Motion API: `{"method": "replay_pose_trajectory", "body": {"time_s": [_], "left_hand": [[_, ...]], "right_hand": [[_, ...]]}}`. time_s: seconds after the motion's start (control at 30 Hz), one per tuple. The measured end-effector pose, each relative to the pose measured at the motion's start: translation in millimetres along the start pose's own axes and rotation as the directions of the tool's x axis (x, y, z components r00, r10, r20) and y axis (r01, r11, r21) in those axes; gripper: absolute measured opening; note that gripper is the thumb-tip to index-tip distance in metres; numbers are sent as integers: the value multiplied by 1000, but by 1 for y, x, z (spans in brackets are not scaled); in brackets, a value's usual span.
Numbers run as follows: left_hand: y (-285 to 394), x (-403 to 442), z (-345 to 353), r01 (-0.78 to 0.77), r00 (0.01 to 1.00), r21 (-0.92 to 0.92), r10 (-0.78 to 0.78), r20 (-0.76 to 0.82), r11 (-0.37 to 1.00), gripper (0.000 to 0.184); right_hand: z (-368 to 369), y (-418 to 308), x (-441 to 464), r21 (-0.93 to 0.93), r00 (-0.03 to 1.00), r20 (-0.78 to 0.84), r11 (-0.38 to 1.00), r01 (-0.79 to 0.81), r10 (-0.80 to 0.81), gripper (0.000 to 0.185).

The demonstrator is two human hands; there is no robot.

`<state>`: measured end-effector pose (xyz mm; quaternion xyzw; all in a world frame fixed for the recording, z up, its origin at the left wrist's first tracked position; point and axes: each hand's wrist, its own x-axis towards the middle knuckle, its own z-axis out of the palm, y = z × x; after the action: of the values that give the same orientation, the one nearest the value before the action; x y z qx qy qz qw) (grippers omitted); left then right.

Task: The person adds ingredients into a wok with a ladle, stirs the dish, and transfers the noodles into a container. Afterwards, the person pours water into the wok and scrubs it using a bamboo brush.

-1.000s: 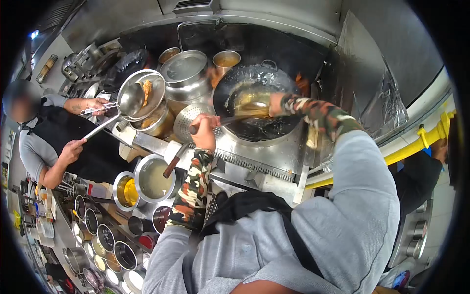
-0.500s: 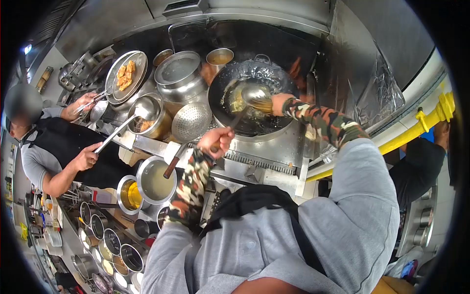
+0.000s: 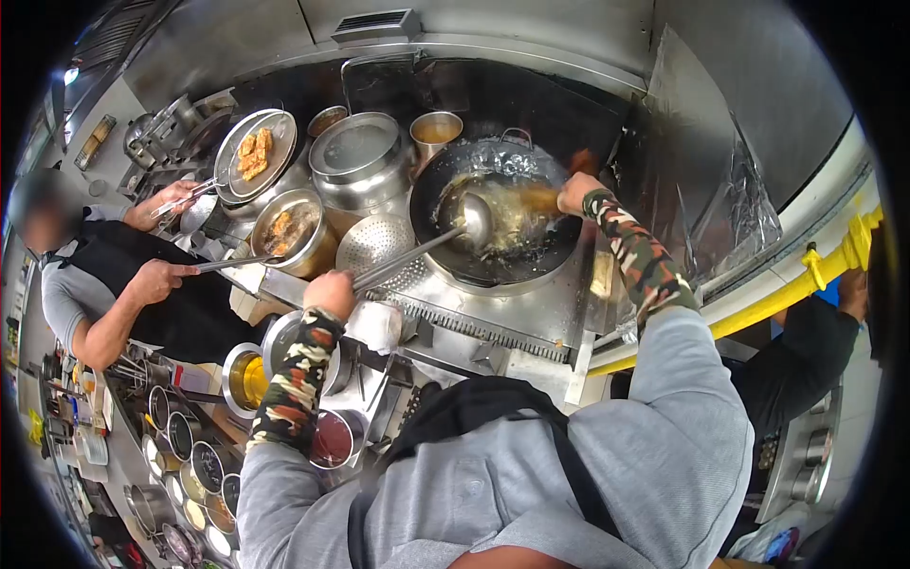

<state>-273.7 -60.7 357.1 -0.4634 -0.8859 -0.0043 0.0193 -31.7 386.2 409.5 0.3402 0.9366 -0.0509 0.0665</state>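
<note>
My left hand (image 3: 330,295) is closed round the long handle of a ladle (image 3: 476,220), whose bowl is in the wok (image 3: 444,248). Above the wok's right side my right hand (image 3: 577,192) grips a bamboo brush (image 3: 538,198), its bristles blurred by motion. Foamy, yellowish liquid lies in the wok. A round perforated skimmer (image 3: 365,248) rests left of the wok. Beside my left hand is a white cloth (image 3: 375,327).
On the left a co-worker (image 3: 114,275) holds a strainer (image 3: 227,166) with fried pieces and a utensil in a pot (image 3: 322,248). A lidded pot (image 3: 357,194) stands behind. Several containers (image 3: 209,465) line the lower left. A yellow pipe (image 3: 749,313) runs along the right.
My left hand has moved left and down, and the ladle's bowl has turned in the wok. My right hand has moved slightly right with the brush. The co-worker has lowered a utensil into the pot.
</note>
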Motion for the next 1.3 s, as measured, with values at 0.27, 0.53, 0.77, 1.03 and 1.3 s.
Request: {"method": "replay_pose_trajectory", "body": {"time_s": [0.27, 0.53, 0.77, 1.03, 1.3], "left_hand": [[2, -12, 25, -4, 991, 49, 10, -132, 999, 11], [7, -18, 59, 201, 977, -553, -127, 169, 808, 34], [-21, -61, 111, 322, 914, -734, -399, 77, 597, 32], [-14, -38, 132, 542, 819, -607, -526, 228, 581, 53], [-1, -39, 171, 575, 805, -489, -558, 200, 655, 45]], "right_hand": [[28, -13, -2, 541, 964, 219, 804, -249, 151, 46], [-20, -42, -36, 180, 992, -126, 984, 11, 12, 35], [15, -86, 39, 277, 718, 254, 760, 588, -648, 40], [10, -172, 12, 271, 911, 413, 956, -111, -11, 32], [39, -126, 68, 71, 962, 222, 986, 148, -160, 39]]}}
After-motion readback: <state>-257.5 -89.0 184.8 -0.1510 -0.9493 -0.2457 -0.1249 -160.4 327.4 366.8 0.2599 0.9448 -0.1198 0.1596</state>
